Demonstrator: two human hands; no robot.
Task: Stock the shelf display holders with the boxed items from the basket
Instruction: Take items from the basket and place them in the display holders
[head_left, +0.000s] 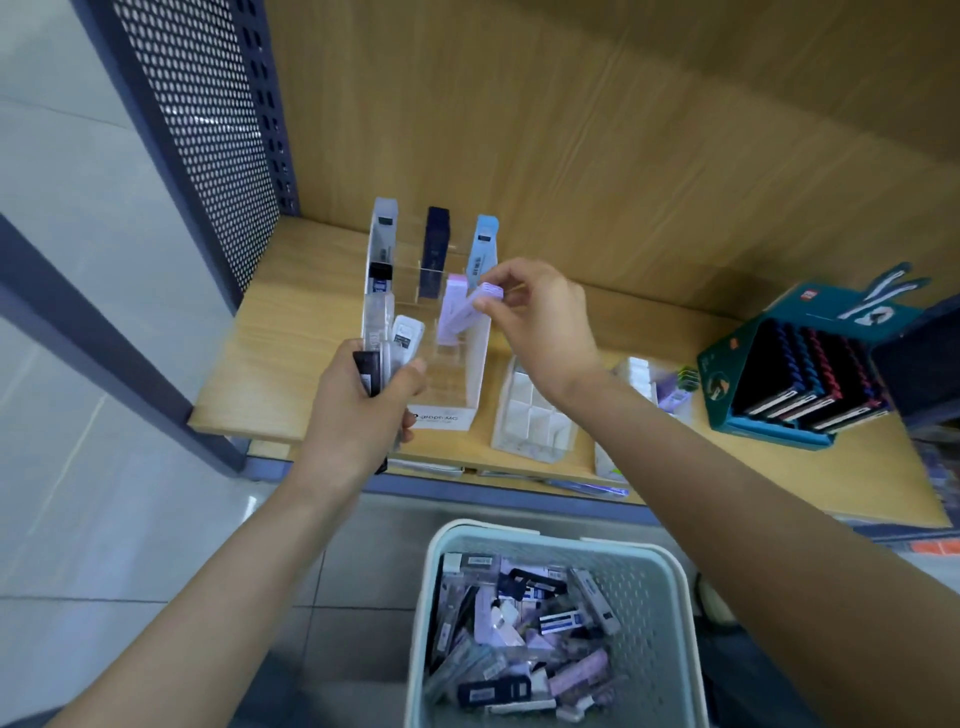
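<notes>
Right hand (540, 317) pinched a lilac box (485, 299) over the holder (467, 374); left hand (363, 400) gripped spare boxes (387, 343). Next: seat it upright.

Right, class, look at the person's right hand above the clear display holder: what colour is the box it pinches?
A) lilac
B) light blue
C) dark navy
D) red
A: the right hand pinches a lilac box over the clear display holder, beside a second lilac box standing in it. The left hand grips a bundle of boxes, black, clear and white.
</notes>
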